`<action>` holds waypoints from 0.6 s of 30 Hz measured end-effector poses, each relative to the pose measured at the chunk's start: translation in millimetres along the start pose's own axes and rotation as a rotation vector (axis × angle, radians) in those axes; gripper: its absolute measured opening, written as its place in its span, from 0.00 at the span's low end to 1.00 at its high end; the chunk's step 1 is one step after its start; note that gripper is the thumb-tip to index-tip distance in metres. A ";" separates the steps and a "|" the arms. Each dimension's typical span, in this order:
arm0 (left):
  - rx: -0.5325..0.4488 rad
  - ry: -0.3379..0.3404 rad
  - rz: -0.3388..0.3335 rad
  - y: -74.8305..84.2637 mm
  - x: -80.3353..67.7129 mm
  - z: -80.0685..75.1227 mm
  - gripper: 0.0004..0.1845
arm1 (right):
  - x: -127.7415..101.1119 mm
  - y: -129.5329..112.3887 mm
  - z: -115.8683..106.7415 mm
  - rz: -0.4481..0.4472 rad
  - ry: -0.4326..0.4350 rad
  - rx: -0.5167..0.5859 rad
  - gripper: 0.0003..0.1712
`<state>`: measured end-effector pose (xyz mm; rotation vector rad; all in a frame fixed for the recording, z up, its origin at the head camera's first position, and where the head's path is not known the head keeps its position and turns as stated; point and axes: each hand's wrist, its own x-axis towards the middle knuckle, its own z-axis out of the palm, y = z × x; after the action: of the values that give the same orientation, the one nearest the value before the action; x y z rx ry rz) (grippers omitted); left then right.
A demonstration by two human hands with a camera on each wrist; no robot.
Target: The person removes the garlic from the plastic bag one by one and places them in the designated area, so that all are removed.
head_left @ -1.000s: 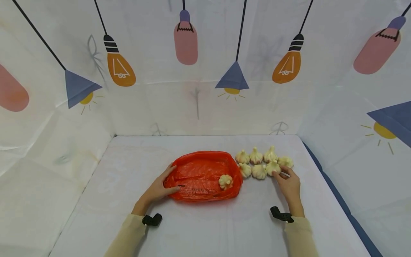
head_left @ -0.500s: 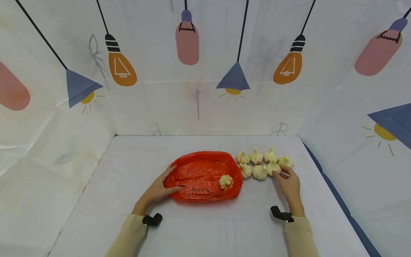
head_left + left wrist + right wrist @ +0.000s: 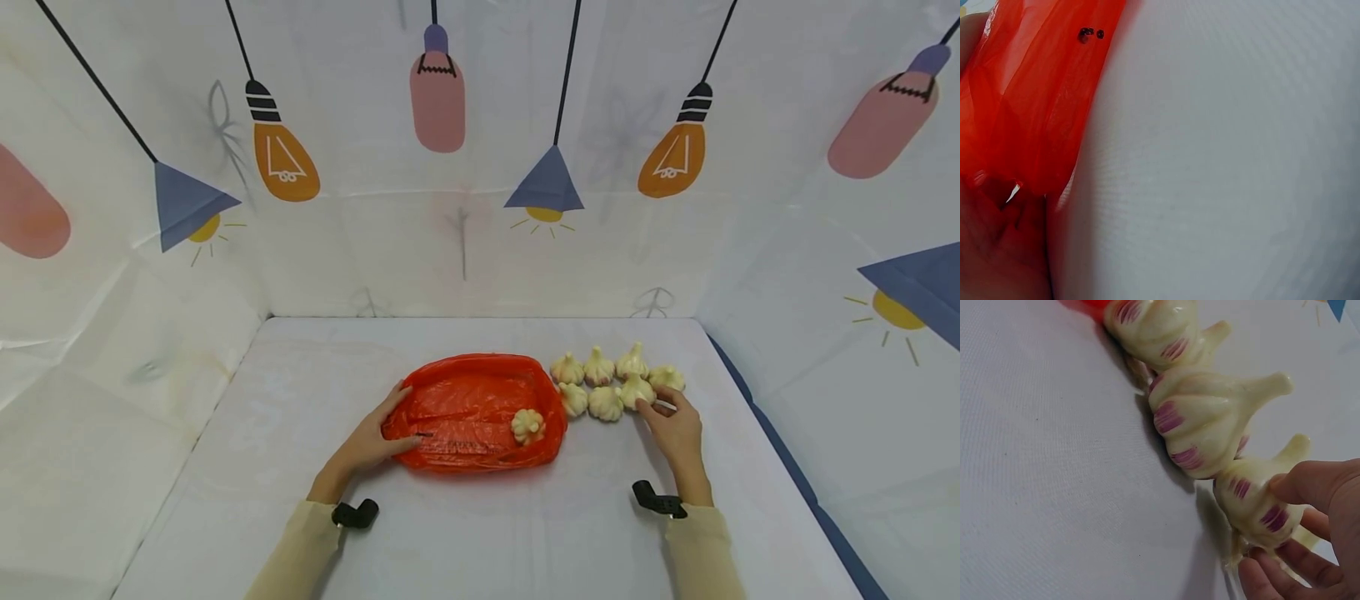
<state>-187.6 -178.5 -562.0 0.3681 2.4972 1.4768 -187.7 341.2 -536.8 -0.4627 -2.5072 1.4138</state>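
While left fingers (image 3: pixel 390 417) press the crinkly orange bag (image 3: pixel 465 408), right fingers (image 3: pixel 1300 484) pinch a ridged garlic bulb (image 3: pixel 1257 503) (purple-streaked).

Left hand (image 3: pixel 997 250) blurred, cropped at edge

A white cloth-covered table (image 3: pixel 480 533) carries everything here, its surface finely woven in the wrist views. An orange-red plastic bag (image 3: pixel 465 400) lies flattened near the middle, with one garlic bulb (image 3: pixel 527 425) resting on its right end. Just beside the bag's right edge sit seven more garlic bulbs (image 3: pixel 604 402) directly on the cloth, in two rows (four behind, three in front), close-packed and mostly touching. Their skins are pale with purple streaks, stems pointing up or away.
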 end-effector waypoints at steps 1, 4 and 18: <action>0.001 0.001 0.000 -0.2 0.0 -0.1 0.53 | -0.1 -0.8 -0.3 -0.002 0.003 -0.006 0.29; -0.002 0.003 -0.006 -0.6 0.1 -0.3 0.53 | -0.5 -2.8 -1.1 -0.008 0.003 -0.028 0.29; -0.007 -0.011 -0.010 -1.1 1.3 -0.3 0.54 | -5.3 -2.1 -3.4 0.002 -0.030 -0.030 0.32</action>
<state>-189.0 -178.9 -562.9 0.3601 2.4811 1.4758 -181.9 340.9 -533.5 -0.4535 -2.5552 1.3964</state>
